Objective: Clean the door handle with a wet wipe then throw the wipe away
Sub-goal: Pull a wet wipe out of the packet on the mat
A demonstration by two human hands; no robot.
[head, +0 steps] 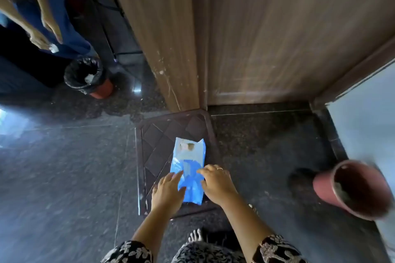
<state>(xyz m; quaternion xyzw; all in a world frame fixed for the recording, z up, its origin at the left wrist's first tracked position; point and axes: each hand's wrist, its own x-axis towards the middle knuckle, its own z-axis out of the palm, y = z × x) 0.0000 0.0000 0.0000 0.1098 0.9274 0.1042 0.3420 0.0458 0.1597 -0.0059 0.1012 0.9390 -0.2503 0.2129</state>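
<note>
Far left, a second person's hand [39,39] holds a small white wad above a black-lined bin [85,76] with an orange base, white scrap inside. Centre, on the dark doormat [154,147] at the foot of the wooden door [267,34], lies the blue wet-wipe pack [188,156] — left hand [168,191] flat on its lower left edge, fingers spread, no closed grip; right hand [215,181] on its right side, fingertips pressing the top face, nothing pinched. Far right, a reddish pot [352,190] — blurred — stands on the stone floor [64,177].
</note>
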